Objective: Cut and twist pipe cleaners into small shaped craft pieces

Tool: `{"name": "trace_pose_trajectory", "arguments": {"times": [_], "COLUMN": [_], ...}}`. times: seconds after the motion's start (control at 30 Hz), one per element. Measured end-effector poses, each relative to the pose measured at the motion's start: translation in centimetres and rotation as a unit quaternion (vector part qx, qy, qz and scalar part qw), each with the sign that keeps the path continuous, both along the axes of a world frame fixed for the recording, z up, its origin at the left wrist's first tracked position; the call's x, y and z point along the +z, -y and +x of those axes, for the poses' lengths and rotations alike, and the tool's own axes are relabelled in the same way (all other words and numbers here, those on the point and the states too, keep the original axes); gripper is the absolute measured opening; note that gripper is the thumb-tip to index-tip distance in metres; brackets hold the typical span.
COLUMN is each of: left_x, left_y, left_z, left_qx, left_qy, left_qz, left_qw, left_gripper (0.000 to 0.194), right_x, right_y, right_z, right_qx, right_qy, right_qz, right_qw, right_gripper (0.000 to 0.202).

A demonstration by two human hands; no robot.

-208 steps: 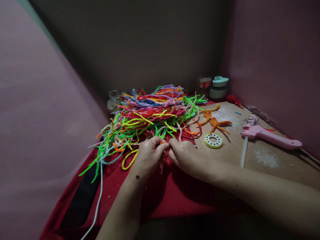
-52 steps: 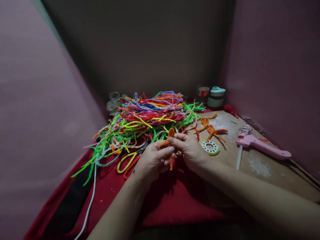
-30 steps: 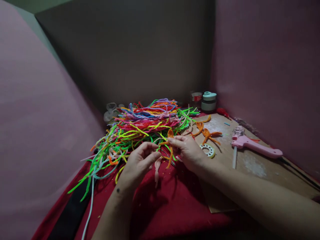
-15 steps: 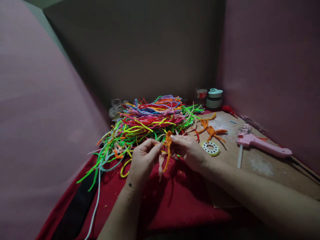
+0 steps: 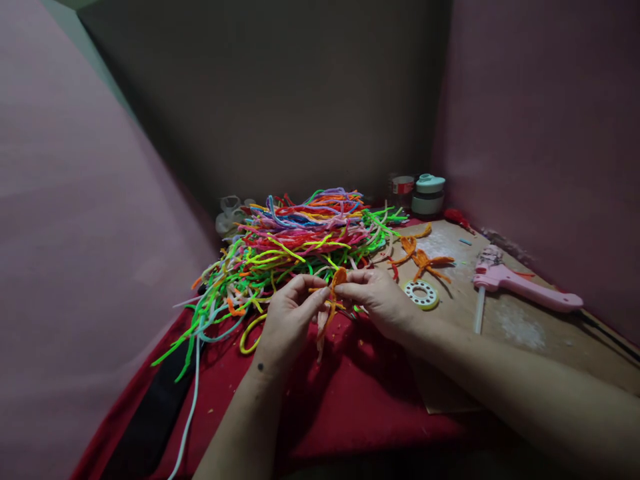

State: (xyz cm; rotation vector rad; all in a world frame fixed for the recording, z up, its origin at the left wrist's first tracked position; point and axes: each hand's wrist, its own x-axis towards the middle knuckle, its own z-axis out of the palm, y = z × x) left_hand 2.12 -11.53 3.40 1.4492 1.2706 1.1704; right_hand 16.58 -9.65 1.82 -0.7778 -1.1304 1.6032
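Between my two hands is a bent and looped orange pipe cleaner (image 5: 340, 275). My left hand (image 5: 293, 313) pinches it from the left with thumb and forefinger. From the right, my right hand (image 5: 377, 300) pinches it close to the loop, and the fingertips of both hands nearly meet. A pale pink twisted piece (image 5: 321, 337) hangs just below the fingers; what it is fixed to is hidden. Just behind the hands lies a large heap of coloured pipe cleaners (image 5: 305, 233). Shaped orange pipe-cleaner pieces (image 5: 425, 262) rest on the board to the right.
A pink glue gun (image 5: 525, 287) with a glue stick lies on the brown board (image 5: 460, 360), trailing a black cord. Near my right hand is a roll of tape (image 5: 421, 294). A lidded container (image 5: 429, 195) stands at the back. Red cloth (image 5: 345, 413) covers the table.
The right fingers have moved slightly down and left on the orange pipe cleaner, closer to the left fingertips. Its hanging end now shows a short piece sticking out sideways.
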Motion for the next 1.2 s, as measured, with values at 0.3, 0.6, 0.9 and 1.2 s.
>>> {"name": "trace_pose_trajectory", "arguments": {"times": [0.3,0.6,0.9,1.2], "left_x": [-0.9,-1.1,-0.6,-1.8], "left_y": [0.0,-0.2,0.2,0.3], "left_z": [0.6,0.7,1.4,1.4], "left_qx": [-0.032,-0.032,0.001,0.033], "left_qy": [0.069,0.1,0.021,-0.178], "left_qz": [-0.072,-0.082,-0.036,0.126], "left_qw": [0.994,0.991,0.999,0.975], "left_gripper": [0.02,0.018,0.013,0.009], "right_x": [0.1,-0.3,-0.6,-0.7], "right_y": [0.3,0.2,0.0,0.1], "right_z": [-0.1,-0.2,0.0,0.0], "right_qx": [-0.013,0.016,-0.015,-0.027], "right_qy": [0.002,-0.05,0.043,0.06], "right_qz": [0.022,0.021,0.075,0.085], "right_qw": [1.0,0.998,0.996,0.994], "right_gripper": [0.005,0.008,0.007,0.004]}}
